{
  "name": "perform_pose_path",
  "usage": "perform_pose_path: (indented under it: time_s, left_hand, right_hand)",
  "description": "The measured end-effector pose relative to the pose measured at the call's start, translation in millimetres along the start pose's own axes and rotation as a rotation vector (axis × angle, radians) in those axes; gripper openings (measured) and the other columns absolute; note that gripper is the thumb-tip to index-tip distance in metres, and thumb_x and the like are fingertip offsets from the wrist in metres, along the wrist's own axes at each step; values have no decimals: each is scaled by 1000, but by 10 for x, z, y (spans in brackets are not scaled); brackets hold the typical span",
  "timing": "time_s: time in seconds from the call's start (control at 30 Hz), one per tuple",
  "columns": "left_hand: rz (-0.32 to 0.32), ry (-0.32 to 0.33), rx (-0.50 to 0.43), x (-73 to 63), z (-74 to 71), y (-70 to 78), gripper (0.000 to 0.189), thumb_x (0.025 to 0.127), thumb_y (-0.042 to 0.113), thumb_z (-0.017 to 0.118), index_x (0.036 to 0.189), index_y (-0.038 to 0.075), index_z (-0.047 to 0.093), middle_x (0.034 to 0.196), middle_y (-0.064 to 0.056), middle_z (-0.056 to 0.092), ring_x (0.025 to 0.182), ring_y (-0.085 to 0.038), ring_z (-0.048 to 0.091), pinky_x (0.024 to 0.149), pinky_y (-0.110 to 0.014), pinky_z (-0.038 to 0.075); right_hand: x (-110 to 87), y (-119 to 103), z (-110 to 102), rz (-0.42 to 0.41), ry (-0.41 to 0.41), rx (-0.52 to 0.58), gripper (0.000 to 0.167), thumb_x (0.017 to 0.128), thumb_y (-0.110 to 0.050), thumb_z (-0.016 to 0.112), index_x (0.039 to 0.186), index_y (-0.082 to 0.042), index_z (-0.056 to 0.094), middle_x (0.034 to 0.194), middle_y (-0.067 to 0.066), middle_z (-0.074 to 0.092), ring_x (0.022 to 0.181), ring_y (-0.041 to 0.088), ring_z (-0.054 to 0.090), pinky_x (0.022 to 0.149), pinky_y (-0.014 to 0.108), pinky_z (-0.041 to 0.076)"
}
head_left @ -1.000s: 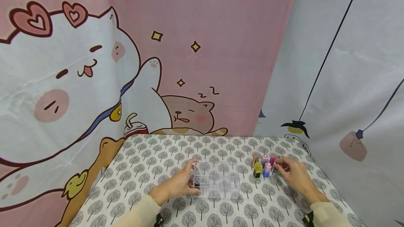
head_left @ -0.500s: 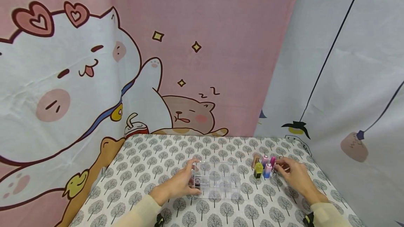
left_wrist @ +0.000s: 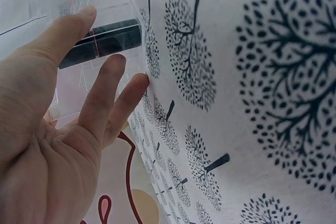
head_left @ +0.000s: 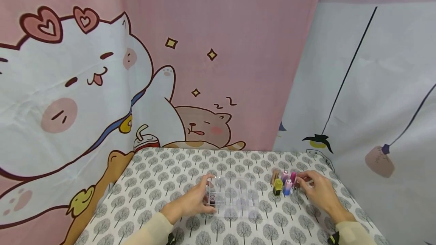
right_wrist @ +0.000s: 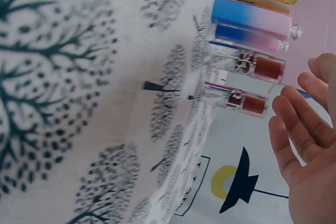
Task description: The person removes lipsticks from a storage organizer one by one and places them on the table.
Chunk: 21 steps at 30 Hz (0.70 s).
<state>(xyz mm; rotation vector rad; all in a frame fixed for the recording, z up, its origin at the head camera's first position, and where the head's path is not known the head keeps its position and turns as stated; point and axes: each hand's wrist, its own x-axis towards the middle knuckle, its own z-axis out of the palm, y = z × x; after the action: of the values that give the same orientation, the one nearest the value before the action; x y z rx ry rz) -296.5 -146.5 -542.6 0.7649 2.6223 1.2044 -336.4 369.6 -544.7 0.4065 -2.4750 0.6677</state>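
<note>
My left hand (head_left: 194,199) grips the left end of a clear divided organizer (head_left: 235,201), thumb at the near side and fingers at the far side. Inside a left compartment lies a dark lipstick (left_wrist: 113,40), visible through the plastic in the left wrist view. My right hand (head_left: 318,190) hovers at the right of a cluster of standing cosmetics, fingers loosely bent. In the right wrist view, its fingertips stay apart from two lip gloss tubes (right_wrist: 252,66) with red-brown contents. The cluster also has a yellow-and-black lipstick (head_left: 277,187) and a blue-to-pink tube (head_left: 287,187).
Behind these stand a brown tube (head_left: 274,177), another pink-topped tube (head_left: 284,175) and a magenta one (head_left: 293,178). A tree-print cloth (head_left: 170,184) covers the table. Cartoon-printed curtains (head_left: 238,67) rise at its back and sides.
The head view tilts a little, so the scene sits slightly lower. Both hands, the organizer and the cosmetics keep nearly the same places.
</note>
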Motion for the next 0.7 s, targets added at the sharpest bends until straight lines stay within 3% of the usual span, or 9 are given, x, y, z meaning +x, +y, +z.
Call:
perform_pose_path:
  time_s: [0.07,0.23,0.43,0.7]
  left_hand:
    - [7,-1,-2,-10,1,0,123,88,23,105,179,25,22,158,-19,62,94,-3,72,82,-21,67]
    - [16,-2,2,-20,2,3,122,89,22,104,178,24,22,158,-20,61,94,-2,71,83,-22,67]
    - [16,-11,2,-35,0,5,121,89,24,104,178,26,21,158,-20,60,94,-1,71,83,-21,67]
    - [35,9,11,-18,0,-1,122,88,22,105,178,23,22,156,-20,62,92,1,68,82,-21,66]
  right_hand:
    - [-1,-22,-2,-10,22,-8,16,101,-10,91,116,-11,86,105,1,84,89,2,71,79,36,71]
    - [20,-129,-17,-53,68,-15,17,101,-9,91,117,-12,86,107,1,84,91,2,72,81,44,72]
    - [30,-296,-7,-107,92,9,21,97,-5,92,116,-11,85,101,-2,83,87,-3,69,74,28,65]
    - [122,-568,37,-155,70,42,21,99,-7,92,118,-7,84,99,-1,80,83,-3,66,68,26,67]
